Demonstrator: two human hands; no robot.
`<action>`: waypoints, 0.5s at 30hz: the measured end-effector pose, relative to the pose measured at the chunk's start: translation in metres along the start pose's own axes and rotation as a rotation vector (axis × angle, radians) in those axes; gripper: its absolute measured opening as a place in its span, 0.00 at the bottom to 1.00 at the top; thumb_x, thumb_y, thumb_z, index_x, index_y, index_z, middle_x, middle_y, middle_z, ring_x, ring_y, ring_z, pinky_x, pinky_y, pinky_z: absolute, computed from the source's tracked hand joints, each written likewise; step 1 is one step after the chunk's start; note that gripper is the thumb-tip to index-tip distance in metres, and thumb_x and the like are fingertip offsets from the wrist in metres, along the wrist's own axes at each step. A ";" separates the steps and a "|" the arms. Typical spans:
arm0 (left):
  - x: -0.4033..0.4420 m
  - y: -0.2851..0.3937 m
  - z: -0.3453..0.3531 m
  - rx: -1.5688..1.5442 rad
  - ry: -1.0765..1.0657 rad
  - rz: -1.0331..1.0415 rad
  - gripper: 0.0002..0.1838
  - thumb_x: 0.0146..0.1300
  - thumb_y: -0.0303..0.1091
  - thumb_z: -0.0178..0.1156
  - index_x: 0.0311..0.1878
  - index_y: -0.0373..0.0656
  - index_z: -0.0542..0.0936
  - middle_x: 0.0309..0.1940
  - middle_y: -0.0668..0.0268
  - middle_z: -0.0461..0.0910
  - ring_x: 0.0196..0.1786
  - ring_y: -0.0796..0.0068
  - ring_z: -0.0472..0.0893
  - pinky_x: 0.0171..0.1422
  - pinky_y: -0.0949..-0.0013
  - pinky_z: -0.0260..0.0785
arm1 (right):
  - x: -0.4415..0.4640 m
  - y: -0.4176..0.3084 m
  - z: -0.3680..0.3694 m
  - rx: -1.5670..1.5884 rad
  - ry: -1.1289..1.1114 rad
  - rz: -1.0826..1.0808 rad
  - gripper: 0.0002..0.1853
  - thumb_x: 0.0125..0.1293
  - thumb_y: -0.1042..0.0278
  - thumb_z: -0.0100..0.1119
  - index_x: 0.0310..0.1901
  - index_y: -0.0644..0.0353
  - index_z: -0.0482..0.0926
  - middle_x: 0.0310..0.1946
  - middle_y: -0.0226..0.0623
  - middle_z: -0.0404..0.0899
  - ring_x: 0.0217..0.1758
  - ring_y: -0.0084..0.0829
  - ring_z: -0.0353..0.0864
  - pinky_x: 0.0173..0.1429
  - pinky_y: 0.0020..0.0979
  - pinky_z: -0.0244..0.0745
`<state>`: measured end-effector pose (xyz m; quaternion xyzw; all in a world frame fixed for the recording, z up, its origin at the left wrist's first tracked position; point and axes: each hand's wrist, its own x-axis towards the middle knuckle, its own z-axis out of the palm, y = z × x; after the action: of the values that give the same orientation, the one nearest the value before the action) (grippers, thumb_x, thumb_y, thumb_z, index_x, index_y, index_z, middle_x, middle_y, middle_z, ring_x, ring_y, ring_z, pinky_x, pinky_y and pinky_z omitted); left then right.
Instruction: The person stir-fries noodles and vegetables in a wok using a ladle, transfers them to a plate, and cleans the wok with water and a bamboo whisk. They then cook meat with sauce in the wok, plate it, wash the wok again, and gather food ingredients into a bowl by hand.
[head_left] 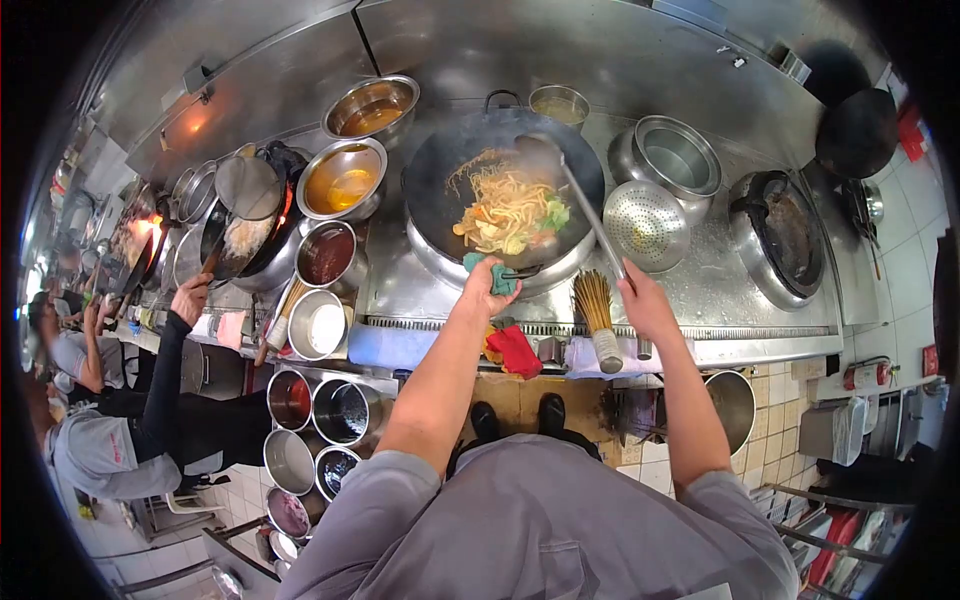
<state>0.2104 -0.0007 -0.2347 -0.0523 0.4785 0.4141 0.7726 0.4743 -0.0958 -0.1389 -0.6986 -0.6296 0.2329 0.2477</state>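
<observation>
Red lettering (116, 446), too small to read, marks a co-worker's shirt (88, 458) left of the wok (432, 165). The left hand (488, 288) clamps a green cloth (504, 277) at the wok's near rim; the right hand (650, 302) wraps a ladle (592, 215) reaching over noodles (505, 208) inside the wok.

Steel cntr (720, 272): wok (430, 165) on ring (428, 258), 2 bowls (374, 203) w/ amber liq., brush (596, 308) nr front edge.
</observation>
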 end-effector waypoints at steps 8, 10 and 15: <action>-0.044 -0.008 -0.001 -0.046 -0.331 -0.071 0.17 0.58 0.39 0.58 0.46 0.37 0.70 0.40 0.51 0.73 0.41 0.47 0.73 0.57 0.47 0.71 | -0.003 -0.012 0.087 0.064 -0.109 -0.103 0.23 0.67 0.61 0.48 0.63 0.50 0.65 0.35 0.54 0.80 0.34 0.52 0.80 0.40 0.46 0.74; -0.022 -0.010 -0.002 0.012 -0.313 -0.082 0.16 0.57 0.37 0.57 0.43 0.35 0.72 0.37 0.53 0.73 0.38 0.53 0.74 0.52 0.52 0.75 | -0.037 -0.019 0.046 -0.058 -0.157 -0.080 0.24 0.66 0.62 0.49 0.64 0.50 0.64 0.35 0.55 0.79 0.35 0.53 0.79 0.41 0.47 0.73; 0.021 -0.017 -0.002 0.038 -0.066 -0.040 0.09 0.55 0.34 0.55 0.32 0.37 0.73 0.30 0.59 0.73 0.33 0.65 0.74 0.38 0.62 0.77 | -0.105 -0.025 -0.010 -0.145 -0.155 -0.056 0.28 0.63 0.67 0.51 0.66 0.50 0.60 0.31 0.56 0.78 0.34 0.56 0.78 0.39 0.48 0.72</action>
<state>0.2250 -0.0001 -0.2572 -0.0337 0.4594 0.3909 0.7969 0.4510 -0.1988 -0.1139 -0.6767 -0.6813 0.2333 0.1534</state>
